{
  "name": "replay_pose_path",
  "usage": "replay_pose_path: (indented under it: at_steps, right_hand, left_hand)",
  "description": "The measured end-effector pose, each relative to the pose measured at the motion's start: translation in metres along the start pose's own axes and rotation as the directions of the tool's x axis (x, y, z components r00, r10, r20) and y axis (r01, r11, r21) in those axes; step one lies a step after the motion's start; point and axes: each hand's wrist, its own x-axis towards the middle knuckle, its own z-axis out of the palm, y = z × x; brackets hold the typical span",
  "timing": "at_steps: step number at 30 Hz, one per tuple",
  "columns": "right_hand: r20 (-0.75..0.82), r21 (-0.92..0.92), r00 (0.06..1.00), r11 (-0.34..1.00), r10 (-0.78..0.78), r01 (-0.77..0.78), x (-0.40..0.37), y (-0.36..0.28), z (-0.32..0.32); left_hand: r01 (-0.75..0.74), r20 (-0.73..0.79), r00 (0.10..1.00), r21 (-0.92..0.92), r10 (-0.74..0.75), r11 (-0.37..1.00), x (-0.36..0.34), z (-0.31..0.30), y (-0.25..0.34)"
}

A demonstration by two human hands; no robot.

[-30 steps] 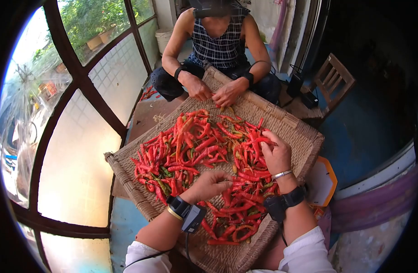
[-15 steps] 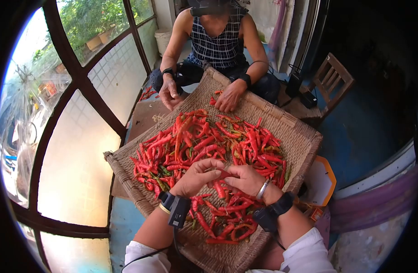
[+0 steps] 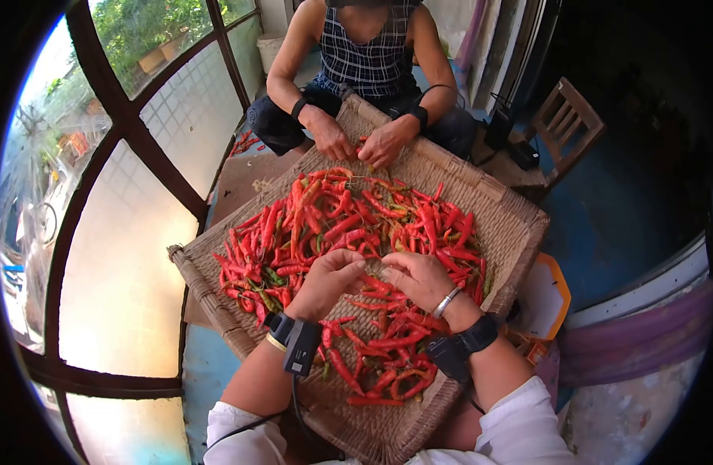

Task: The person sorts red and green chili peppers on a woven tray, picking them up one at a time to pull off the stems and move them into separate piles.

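Observation:
Red chili peppers (image 3: 337, 225), a few of them green, lie heaped on a woven straw tray (image 3: 504, 205) with a bound rim. My left hand (image 3: 328, 283) is over the near part of the heap, thumb and forefinger pressed together; what they pinch, if anything, is too small to make out. Close by on the right, my right hand (image 3: 420, 280), with a silver bracelet, has its fingers curled in toward the thumb, their hold hidden. A small gap separates the two hands, and red chili peppers lie just below it.
Across the tray sits a person (image 3: 368, 58), both hands together at the far rim over some chilies. A wooden chair (image 3: 562, 128) with black devices stands at the right. An orange-rimmed white container (image 3: 546, 298) is beside the tray. Framed windows (image 3: 131, 263) line the left.
The red chili pepper between my hands is no longer held there, and my hands have moved slightly apart. The other person's left-side hand has come in to join the other at the rim.

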Motion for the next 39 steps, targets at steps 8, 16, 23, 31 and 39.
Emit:
replay_pose_path:
  at_steps: [8,16,23,31,39]
  right_hand:
    - [-0.027,-0.221,0.998,0.973,0.061,-0.065,0.006,0.010,-0.011]
    - [-0.312,-0.639,0.940,0.763,-0.140,-0.098,0.003,0.008,-0.037]
    - [-0.164,-0.612,0.973,0.791,-0.160,0.027,0.001,-0.001,-0.017]
    - [-0.022,-0.569,0.998,0.822,-0.059,0.035,0.005,-0.003,0.000]
    - [0.119,-0.567,0.993,0.819,-0.018,0.083,0.010,-0.005,0.018]
  left_hand:
    - [-0.130,-0.037,0.989,0.240,0.143,0.962,0.005,-0.008,-0.005]
    - [-0.121,0.125,0.762,0.991,0.636,-0.050,0.024,-0.053,-0.009]
    - [-0.001,0.046,0.872,0.996,0.488,-0.091,0.028,-0.057,-0.012]
    - [-0.141,0.159,0.903,0.987,0.398,-0.075,0.035,-0.059,-0.020]
    - [-0.283,0.208,0.891,0.950,0.405,0.134,0.025,-0.046,-0.023]
